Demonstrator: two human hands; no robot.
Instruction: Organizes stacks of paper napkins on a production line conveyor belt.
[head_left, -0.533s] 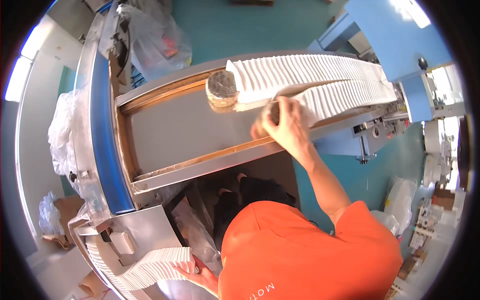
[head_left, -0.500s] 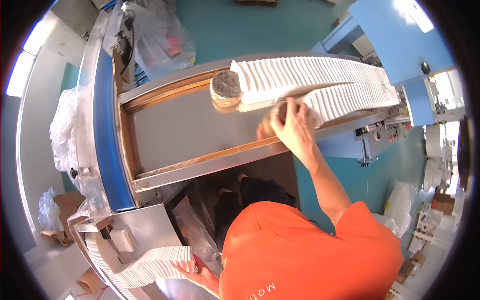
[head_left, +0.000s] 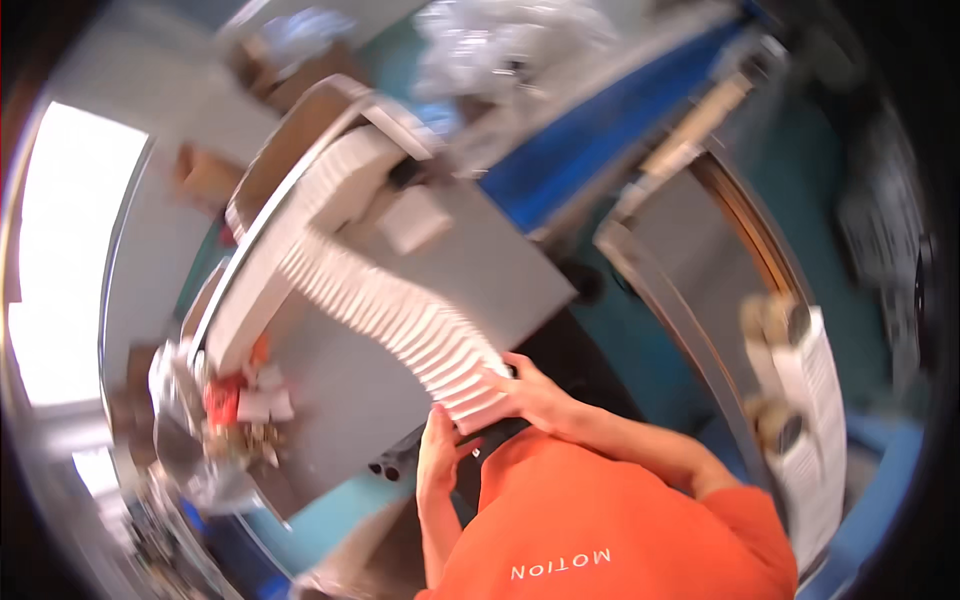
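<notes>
A long row of thin white pieces (head_left: 400,325), standing on edge and packed face to face, bends across a grey metal tabletop (head_left: 340,400) toward me. At its near end, my left hand (head_left: 438,460) presses its fingers against the left side. On the opposite side my right hand (head_left: 540,398) closes over the edge, so the end is squeezed between both hands. What the pieces are I cannot make out. Farther off, the row joins more white pieces along a curved guide rail (head_left: 265,235).
A white block (head_left: 415,218) sits beside the row. Beyond lies a blue belt (head_left: 610,125). To the right, a long wood-edged trough (head_left: 690,255) holds white rows (head_left: 815,390) with two round, tape-wrapped blocks (head_left: 782,425) at their ends. Red and white scraps (head_left: 225,400) lie left.
The view has swung left toward the metal tabletop. My right hand has left the round block in the trough and joined my left hand at the end of the white row.
</notes>
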